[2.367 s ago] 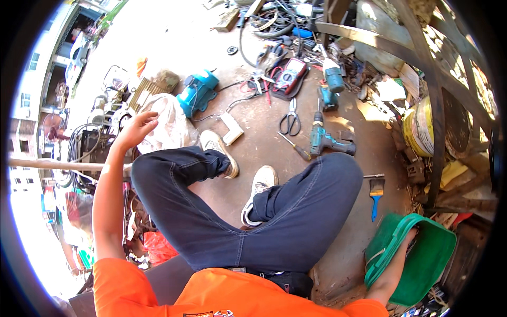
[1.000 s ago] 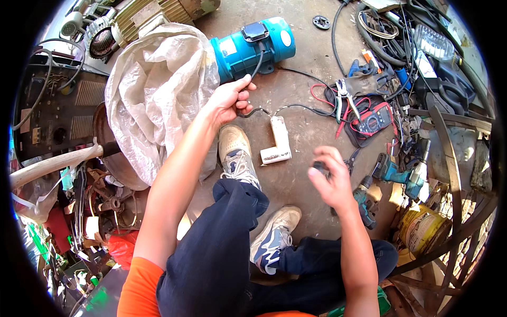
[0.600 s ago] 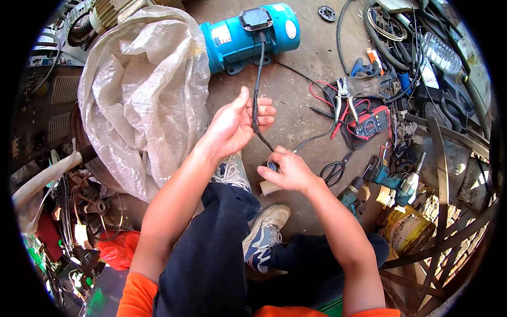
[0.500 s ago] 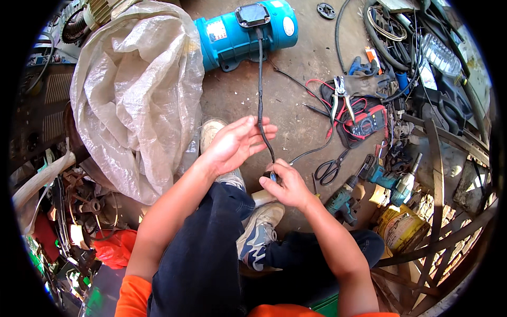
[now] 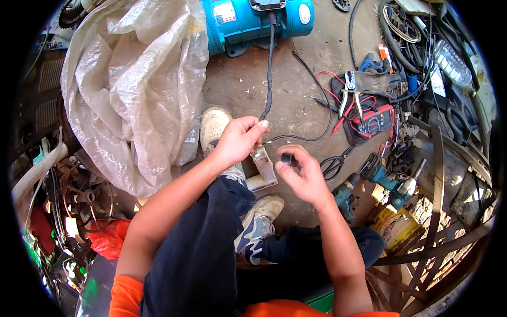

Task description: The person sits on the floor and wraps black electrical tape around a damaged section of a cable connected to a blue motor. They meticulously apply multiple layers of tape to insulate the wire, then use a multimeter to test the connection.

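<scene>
Cable: black cable (image 5: 269,68) runs down from the terminal box on top of the blue electric motor (image 5: 253,21) to the left hand; a thinner black lead curves off to the right across the floor
Left hand: left hand (image 5: 237,140) fingers closed, pinching the lower end of the black cable between thumb and forefinger, above the pale shoe (image 5: 214,127)
Right hand: right hand (image 5: 301,177) fingers curled around a small black part (image 5: 287,158), gripped at the fingertips, just beside the left hand but not touching it
White block: pale rectangular block (image 5: 264,169) lies on the floor between the two hands, directly beneath the cable end
Motor position: lies on its side at the top of the view, on the concrete floor (image 5: 296,95), touching the woven plastic sack (image 5: 132,90) at its left
Posture: person seated, dark trousers, one leg crossed; second shoe (image 5: 259,222) below the block
Multimeter: red and black multimeter (image 5: 372,122) on a dark pouch to the right, red and black test leads beside it
Pliers: pair of pliers (image 5: 351,95) just above the multimeter
Scissors: black-handled scissors (image 5: 335,164) on the floor right of the right hand
Drills: two blue cordless drills (image 5: 391,179) at the right, near a yellow can (image 5: 396,230)
</scene>
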Demonstrator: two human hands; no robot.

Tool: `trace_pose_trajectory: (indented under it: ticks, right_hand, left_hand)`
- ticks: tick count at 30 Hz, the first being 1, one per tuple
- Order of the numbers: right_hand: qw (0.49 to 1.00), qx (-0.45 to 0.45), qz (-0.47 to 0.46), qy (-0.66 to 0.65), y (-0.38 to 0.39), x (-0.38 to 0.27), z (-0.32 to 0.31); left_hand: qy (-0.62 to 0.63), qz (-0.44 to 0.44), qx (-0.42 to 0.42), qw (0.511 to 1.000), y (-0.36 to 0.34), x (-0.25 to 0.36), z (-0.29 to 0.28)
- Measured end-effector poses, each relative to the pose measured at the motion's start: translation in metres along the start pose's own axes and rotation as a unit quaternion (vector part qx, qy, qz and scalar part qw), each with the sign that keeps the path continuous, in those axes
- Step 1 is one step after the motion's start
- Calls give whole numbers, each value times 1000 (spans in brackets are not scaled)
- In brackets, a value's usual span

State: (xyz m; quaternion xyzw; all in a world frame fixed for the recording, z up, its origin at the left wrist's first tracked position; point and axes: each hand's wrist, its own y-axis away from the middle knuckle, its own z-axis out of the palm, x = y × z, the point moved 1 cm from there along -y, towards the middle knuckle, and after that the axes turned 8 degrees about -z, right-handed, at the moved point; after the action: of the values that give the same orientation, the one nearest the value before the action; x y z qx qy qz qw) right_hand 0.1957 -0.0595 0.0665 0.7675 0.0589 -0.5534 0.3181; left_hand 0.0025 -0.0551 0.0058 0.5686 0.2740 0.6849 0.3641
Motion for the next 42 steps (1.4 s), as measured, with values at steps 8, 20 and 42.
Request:
trace_pose_trajectory:
  ticks: [8, 20, 42]
  right_hand:
    - [958, 93, 117, -243, -72, 16, -14]
    - [981, 31, -22, -189, -124, 8, 24]
    - [964, -36, 14, -262, -38, -11, 7]
  left_hand:
    - [55, 57, 56, 995, 19, 14, 14]
    - [-135, 162, 192, 958, 7, 5, -2]
    - [63, 225, 10, 972, 47, -8, -4]
